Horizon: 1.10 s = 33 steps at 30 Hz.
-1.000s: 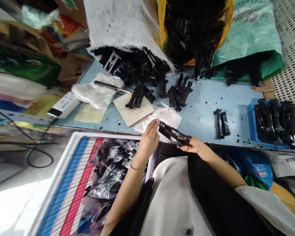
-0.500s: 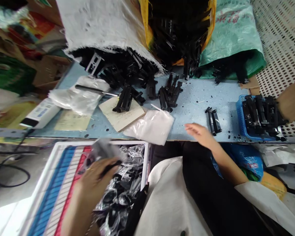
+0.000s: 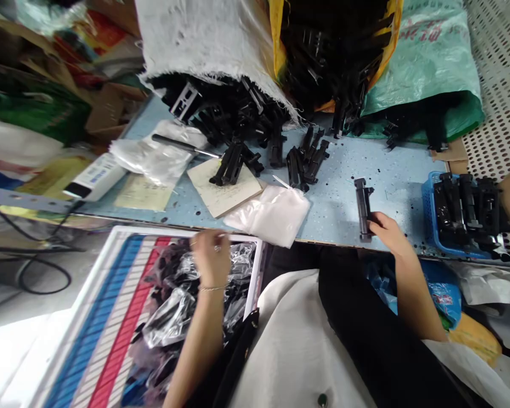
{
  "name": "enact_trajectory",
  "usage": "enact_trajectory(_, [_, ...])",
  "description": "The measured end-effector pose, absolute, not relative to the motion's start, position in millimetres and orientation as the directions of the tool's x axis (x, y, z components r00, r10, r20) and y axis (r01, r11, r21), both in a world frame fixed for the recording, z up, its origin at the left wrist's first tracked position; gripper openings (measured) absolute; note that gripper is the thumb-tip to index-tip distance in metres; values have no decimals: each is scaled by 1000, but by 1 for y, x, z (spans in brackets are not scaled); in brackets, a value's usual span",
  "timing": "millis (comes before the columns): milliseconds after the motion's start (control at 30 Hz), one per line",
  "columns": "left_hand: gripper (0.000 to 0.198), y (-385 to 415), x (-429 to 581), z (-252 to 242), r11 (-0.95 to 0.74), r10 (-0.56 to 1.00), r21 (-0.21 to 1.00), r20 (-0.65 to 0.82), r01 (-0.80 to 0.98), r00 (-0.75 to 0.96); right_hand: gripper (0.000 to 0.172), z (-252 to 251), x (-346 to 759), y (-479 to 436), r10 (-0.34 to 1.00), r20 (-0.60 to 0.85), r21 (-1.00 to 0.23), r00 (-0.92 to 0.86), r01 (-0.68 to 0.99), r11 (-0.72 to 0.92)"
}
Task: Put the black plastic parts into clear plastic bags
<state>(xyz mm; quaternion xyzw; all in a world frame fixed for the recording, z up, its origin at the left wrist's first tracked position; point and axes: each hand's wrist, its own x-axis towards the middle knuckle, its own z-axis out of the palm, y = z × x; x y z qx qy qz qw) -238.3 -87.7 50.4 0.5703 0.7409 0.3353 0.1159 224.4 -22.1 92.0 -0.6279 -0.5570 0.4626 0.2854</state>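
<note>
My right hand pinches the lower end of a long black bracket-like part at the front of the blue bench. The part stands out from the worktop, its far end pointing away from me. My left hand, with a ring and a thin bracelet on the wrist, hangs over a striped crate. Motion smears its fingers, and no bagged part shows in it. Below that hand lie clear plastic bags with black parts inside. A stack of clear bags rests at the bench edge between my hands.
Sacks spilling black parts line the back: a white one, a yellow-edged one and a green one. A blue basket of black parts stands at right. A screwdriver and a cardboard pad lie left of centre.
My left hand has let go of a bagged part over the crate and moved right and up. My right hand has reached right and taken hold of the black part. The view has shifted left.
</note>
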Motion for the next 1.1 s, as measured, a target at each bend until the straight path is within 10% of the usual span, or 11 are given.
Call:
enact_trajectory(167, [10, -26, -132, 55, -150, 985, 622, 162, 768, 61, 29, 93, 137, -16, 890, -369, -928, -268, 165, -335])
enact_trajectory(367, [10, -2, -155, 50, 95, 993, 878, -116, 469, 17, 33, 94, 94, -5, 852, -378, -843, -363, -247, -479])
enact_trajectory(600, [17, -1, -157, 60, 155, 987, 899, -156, 408, -32, 32, 85, 38, 15, 857, -308, -640, -414, -577, -508])
enact_trajectory(867, [36, -20, -168, 92, -265, 960, 457, 211, 849, 186, 27, 84, 46, 2, 878, -349, -752, -327, -460, -471])
enact_trajectory(1100, [45, -10, -169, 81, -286, 953, 710, 284, 644, 111, 22, 80, 88, -45, 427, -457, -460, -780, -204, -864])
